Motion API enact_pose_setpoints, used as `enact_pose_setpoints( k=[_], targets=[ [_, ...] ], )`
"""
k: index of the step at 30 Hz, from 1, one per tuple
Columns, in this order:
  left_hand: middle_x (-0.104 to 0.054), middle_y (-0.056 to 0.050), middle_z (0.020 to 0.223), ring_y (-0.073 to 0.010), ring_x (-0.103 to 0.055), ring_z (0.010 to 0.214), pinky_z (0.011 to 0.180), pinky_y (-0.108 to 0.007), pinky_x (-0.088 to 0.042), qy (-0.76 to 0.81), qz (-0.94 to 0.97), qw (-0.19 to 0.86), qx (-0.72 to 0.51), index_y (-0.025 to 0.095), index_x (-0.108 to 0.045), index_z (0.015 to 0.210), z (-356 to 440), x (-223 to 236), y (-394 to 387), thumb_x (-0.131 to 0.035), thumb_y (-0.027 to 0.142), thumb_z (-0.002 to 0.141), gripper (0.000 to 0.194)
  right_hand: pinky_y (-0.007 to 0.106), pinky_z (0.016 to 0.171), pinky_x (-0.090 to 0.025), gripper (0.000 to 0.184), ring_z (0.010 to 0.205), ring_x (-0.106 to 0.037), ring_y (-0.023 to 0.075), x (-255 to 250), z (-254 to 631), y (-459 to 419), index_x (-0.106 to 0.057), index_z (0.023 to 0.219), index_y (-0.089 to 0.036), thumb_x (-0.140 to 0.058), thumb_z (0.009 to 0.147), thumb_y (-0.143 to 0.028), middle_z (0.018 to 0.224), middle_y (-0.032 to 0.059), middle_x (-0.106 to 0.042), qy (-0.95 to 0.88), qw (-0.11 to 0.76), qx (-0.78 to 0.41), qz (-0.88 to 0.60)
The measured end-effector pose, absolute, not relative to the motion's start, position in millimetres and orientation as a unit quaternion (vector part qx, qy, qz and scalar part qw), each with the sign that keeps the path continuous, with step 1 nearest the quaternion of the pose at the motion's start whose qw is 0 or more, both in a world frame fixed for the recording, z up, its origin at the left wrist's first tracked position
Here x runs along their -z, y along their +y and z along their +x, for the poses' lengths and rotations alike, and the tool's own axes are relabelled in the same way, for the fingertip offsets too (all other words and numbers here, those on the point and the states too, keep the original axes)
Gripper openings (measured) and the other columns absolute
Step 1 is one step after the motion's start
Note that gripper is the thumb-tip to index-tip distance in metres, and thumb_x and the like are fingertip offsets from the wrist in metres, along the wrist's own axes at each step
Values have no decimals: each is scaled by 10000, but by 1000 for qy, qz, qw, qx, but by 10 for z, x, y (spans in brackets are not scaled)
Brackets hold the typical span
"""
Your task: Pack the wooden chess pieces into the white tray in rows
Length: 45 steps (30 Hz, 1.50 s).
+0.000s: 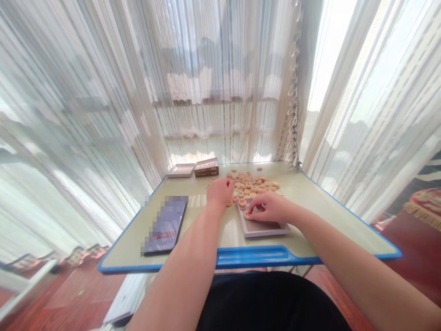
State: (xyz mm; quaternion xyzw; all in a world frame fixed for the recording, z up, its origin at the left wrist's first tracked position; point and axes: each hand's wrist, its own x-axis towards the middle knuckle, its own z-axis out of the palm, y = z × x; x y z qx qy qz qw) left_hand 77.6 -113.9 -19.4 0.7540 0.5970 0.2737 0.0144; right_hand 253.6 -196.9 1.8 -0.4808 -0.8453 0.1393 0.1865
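My right hand is over a shallow white open box near the table's front edge. Thumb and fingers pinch a round wooden Chinese chess piece with red marking, low in the box's left side. Another red-marked piece sits at the box's back left corner, just behind the pinched one. My left hand is closed, seen from the back, at the left edge of a loose pile of Chinese chess pieces. Its fingertips are mostly hidden, so what it holds, if anything, does not show.
A dark tablet, partly pixelated, lies on the left of the pale, blue-edged table. At the back left are a white shallow tray and a stack of brown-sided boxes. Sheer curtains hang beyond the table.
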Motion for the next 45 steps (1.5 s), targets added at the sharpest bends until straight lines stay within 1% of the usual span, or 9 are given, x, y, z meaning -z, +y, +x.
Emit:
enact_pose_setpoints(
  k=[8,13,15,19,22,28,33,39,45],
  targets=[
    [-670,-68,737,-180,-583,716,593,-259,-324,590,752,0,-294,188,-648,687,780,216,-1103,-333,382,870,412,257,629,-398,162,678,-517,154,48,2528,-1914,-726,782,-266,-596,737,-352,607,-5,-589,-871,190,-120,-438],
    [-663,-62,709,-176,-573,683,568,-260,-302,586,754,-4,-296,187,-640,670,782,224,-1097,-340,379,865,406,256,696,-418,138,758,-556,151,49,2527,-1923,-720,782,-266,-604,723,-314,781,3,-642,-871,202,-128,-430],
    [-664,-66,714,-176,-570,683,571,-260,-303,588,754,-2,-292,184,-645,681,786,228,-1097,-346,381,863,402,258,682,-420,130,761,-563,154,41,2518,-1942,-710,781,-269,-618,708,-324,817,0,-649,-863,194,-130,-448],
    [-663,-70,717,-174,-564,686,572,-260,-300,591,753,2,-289,181,-648,684,788,229,-1098,-350,376,860,398,263,632,-404,128,739,-564,165,36,2508,-1958,-688,775,-277,-632,689,-353,790,-14,-664,-846,175,-115,-490],
    [-660,-64,709,-172,-561,679,559,-260,-289,589,752,0,-295,184,-639,666,785,223,-1100,-346,373,858,398,270,633,-399,113,720,-562,168,46,2507,-1954,-671,736,-258,-615,701,-350,755,-6,-666,-841,172,-95,-504],
    [-654,-60,689,-167,-558,656,546,-256,-279,589,752,0,-297,185,-629,648,778,210,-1113,-353,392,857,403,273,690,-409,118,755,-560,165,44,2463,-1984,-670,743,-247,-606,721,-343,772,-5,-663,-855,206,-85,-468],
    [-654,-56,684,-169,-560,657,536,-261,-270,586,752,-6,-303,189,-631,643,777,200,-1118,-359,386,854,396,261,705,-420,123,790,-562,157,53,2446,-1995,-681,748,-244,-602,740,-338,816,1,-645,-874,207,-96,-429],
    [-665,-61,708,-170,-567,673,553,-260,-287,592,750,-2,-295,189,-644,665,782,195,-1116,-360,378,856,392,267,708,-431,158,790,-570,159,57,2458,-1979,-705,800,-265,-589,763,-367,850,5,-649,-870,205,-101,-438],
    [-668,-63,709,-167,-562,662,553,-260,-285,592,752,0,-290,185,-644,672,785,196,-1118,-354,383,860,398,274,712,-440,189,782,-591,169,85,2454,-1948,-727,861,-270,-559,788,-321,830,12,-692,-873,204,-97,-432]
  ],
)
